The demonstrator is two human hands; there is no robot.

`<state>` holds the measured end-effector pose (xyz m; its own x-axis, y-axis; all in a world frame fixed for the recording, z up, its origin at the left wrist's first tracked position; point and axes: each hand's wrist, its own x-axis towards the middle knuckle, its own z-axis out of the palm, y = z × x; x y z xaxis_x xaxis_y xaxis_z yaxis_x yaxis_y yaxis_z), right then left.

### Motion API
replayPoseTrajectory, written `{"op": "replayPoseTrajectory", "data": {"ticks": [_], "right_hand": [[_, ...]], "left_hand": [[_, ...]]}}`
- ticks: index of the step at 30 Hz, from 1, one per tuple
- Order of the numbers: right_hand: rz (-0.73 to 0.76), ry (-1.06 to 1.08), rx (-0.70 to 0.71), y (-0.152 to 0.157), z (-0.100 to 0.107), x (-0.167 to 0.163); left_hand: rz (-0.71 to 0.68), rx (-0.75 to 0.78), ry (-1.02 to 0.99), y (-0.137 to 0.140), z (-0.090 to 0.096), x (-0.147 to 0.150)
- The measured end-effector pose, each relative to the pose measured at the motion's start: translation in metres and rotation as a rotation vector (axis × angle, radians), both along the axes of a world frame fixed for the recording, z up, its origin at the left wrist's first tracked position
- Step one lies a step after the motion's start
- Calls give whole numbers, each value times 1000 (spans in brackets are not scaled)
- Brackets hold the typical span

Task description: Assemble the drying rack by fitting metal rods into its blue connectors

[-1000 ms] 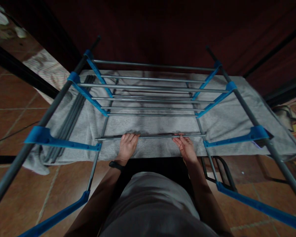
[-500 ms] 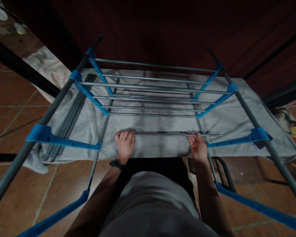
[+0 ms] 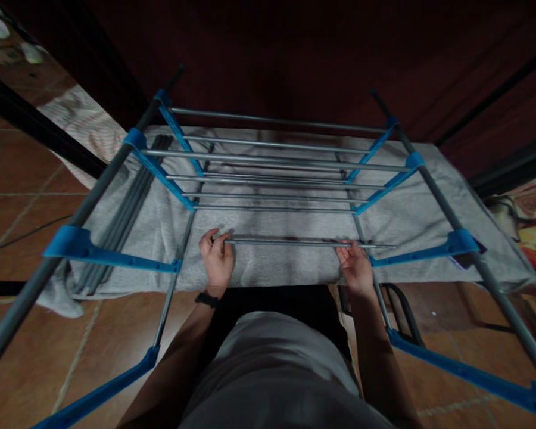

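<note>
A thin grey metal rod point(image 3: 286, 242) lies crosswise between my two hands, just above the grey blanket. My left hand point(image 3: 217, 257) pinches it near its left end, with the index finger lifted away. Farther along, my right hand point(image 3: 355, 266) holds the rod from below between thumb and fingers, and its right end sticks out past them. Around both hands stands a partly built drying rack with grey side tubes point(image 3: 446, 211) and blue plastic brackets point(image 3: 111, 255). Several rods point(image 3: 268, 159) span the rack beyond my hands.
A bundle of loose grey tubes point(image 3: 127, 220) lies on the blanket point(image 3: 272, 268) at the left. A dark flat object point(image 3: 467, 257) sits by the right bracket. Blue arms point(image 3: 102, 390) reach over the tiled floor point(image 3: 22, 351) on both sides. A dark red surface point(image 3: 268, 59) rises behind.
My left hand has slid left to the rod's end and loosened its fingers into a pinch. My right hand keeps its hold. The whole view has shifted slightly.
</note>
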<state>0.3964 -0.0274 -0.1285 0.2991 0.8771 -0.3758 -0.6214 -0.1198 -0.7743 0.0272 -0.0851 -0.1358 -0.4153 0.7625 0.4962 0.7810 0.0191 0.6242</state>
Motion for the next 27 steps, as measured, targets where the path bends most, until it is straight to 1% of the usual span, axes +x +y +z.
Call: {"op": "replayPoseTrajectory", "data": {"ticks": [6, 10, 13, 15, 19, 21, 24, 27], "right_hand": [[65, 67, -29, -1, 7, -17], [105, 75, -13, -2, 12, -30], [118, 93, -13, -4, 14, -37], [128, 111, -14, -4, 15, -41], [126, 120, -15, -6, 16, -44], [122, 120, -4, -7, 18, -45], [136, 128, 19, -7, 23, -48], [152, 136, 20, -6, 29, -53]], "left_hand": [[-27, 155, -85, -5, 14, 4], [53, 216, -132, -3, 27, 2], [123, 239, -202, -2, 34, -1], [116, 258, -301, -3, 34, -2], [27, 276, -595, -5, 30, 0], [21, 303, -703, -5, 30, 2], [-3, 349, -845, -4, 37, 6], [-73, 345, -939, -4, 50, 13]]}}
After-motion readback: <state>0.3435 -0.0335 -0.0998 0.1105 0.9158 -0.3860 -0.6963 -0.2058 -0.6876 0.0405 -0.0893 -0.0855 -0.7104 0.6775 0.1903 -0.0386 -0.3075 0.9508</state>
